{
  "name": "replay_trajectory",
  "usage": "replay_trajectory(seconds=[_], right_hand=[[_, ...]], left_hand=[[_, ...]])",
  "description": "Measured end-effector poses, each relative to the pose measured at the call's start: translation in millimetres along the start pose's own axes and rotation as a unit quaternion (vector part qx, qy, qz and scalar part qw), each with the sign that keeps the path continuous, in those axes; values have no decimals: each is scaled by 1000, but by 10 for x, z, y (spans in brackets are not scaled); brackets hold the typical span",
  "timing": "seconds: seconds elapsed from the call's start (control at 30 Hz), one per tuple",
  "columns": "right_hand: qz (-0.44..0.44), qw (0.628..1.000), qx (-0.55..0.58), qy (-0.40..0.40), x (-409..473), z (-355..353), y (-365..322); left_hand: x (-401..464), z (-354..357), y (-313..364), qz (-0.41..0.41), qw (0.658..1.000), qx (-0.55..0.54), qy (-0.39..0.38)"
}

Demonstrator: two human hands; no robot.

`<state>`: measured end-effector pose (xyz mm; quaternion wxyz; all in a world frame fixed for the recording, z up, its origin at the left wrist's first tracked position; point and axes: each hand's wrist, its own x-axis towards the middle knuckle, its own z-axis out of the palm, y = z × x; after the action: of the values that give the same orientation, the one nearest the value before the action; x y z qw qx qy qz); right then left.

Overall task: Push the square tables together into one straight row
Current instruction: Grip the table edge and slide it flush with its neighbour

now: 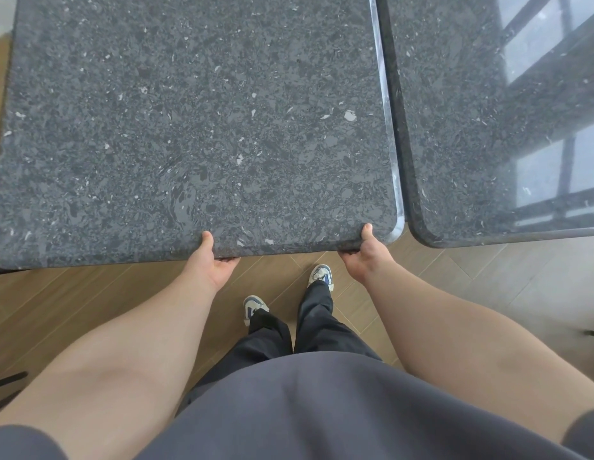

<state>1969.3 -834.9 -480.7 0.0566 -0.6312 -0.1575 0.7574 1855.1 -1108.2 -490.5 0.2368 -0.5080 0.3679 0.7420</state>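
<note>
From your head camera, you are looking straight down at a dark speckled stone table (pixel 196 127) that fills the upper left and centre of the view. Your left hand (pixel 213 260) grips its near edge, thumb lying on the top surface and the fingers curled under the rim, where only their tips show. Your right hand (pixel 363 252) grips the same edge close to the table's rounded near-right corner, thumb on top and fingers hooked beneath. To the right stands a second stone table (pixel 471 127) of the same dark speckled finish, its glossy top reflecting a window frame. The two tables sit side by side with their facing edges very close; whether they touch cannot be told, and a thin dark seam runs between them. The second table's near edge lies a little closer to you than the edge you hold. Below the tables you see a wood herringbone floor (pixel 438 277), your dark trousers and your two pale sneakers (pixel 320 273).
</note>
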Motion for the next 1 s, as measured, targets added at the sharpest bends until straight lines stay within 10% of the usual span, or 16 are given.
replay_trajectory(seconds=[0.67,1.0], right_hand=[[48,999,-1,-7,-255,20,-117],[38,996,-83,-4,-779,177,-302]], left_hand=[[-264,88,147,-60,997,21,36],[-886,462,451,-105,941,322,-13]])
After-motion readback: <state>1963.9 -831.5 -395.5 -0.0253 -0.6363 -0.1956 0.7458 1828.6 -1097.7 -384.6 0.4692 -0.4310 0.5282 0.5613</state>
